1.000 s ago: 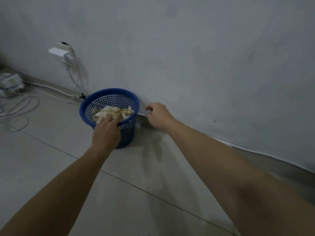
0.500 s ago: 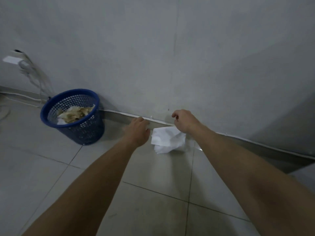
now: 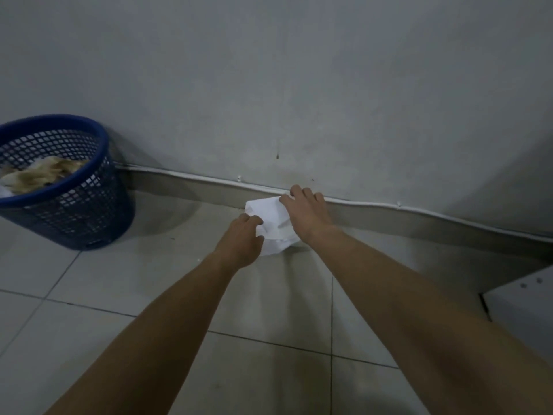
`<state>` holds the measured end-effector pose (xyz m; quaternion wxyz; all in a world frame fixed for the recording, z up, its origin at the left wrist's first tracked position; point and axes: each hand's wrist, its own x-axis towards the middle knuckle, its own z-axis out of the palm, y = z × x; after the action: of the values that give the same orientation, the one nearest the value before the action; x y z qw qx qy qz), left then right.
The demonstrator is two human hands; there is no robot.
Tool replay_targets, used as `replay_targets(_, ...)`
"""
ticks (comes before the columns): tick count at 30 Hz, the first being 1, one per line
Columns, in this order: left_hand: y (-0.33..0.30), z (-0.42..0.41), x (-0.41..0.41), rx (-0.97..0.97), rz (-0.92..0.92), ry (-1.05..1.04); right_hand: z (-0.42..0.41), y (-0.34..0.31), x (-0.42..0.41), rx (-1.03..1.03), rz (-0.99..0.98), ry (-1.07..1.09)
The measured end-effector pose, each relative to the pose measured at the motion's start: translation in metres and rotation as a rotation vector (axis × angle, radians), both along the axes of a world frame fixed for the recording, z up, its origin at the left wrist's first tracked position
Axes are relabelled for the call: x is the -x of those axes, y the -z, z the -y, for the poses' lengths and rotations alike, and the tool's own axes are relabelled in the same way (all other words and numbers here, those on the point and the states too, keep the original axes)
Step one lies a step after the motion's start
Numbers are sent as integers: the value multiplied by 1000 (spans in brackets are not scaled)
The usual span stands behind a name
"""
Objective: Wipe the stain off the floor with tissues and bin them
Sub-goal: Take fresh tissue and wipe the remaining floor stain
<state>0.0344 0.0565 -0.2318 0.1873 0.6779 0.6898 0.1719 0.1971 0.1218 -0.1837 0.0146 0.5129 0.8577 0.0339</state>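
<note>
Tissue [image 3: 270,223] white; bin [image 3: 74,211] dark blue, mesh lattice; binned tissues [image 3: 42,173] brown-stained; floor tiles [image 3: 119,277] pale grey.

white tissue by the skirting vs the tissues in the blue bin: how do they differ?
Colour: the white tissue looks clean and bright; the binned tissues are stained brown-yellow.
Place: the white tissue lies on the floor against the skirting; the binned tissues sit inside the blue mesh bin.
Contact: the left hand and right hand both touch the white tissue; nothing touches the binned tissues.
Shared: both are crumpled.

White cable [image 3: 374,203] along skirting [image 3: 419,223]; white box [image 3: 523,304] at right.
</note>
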Motion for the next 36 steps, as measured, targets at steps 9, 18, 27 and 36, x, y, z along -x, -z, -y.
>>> replay_targets(9, 20, -2, -12, -33, -92, 99, -13, 6, 6, -74, -167, 56)
replay_targets(18, 16, -12, -21, -20, -283, 136, -26, -25, 15, -138, -483, 67)
replay_targets(27, 18, -11, -26, -85, -365, 159, -33, -31, 9, 25, -541, 145)
replay_targets(36, 22, -3, -23, -124, -334, 112, -34, -49, 9, -124, -821, 124)
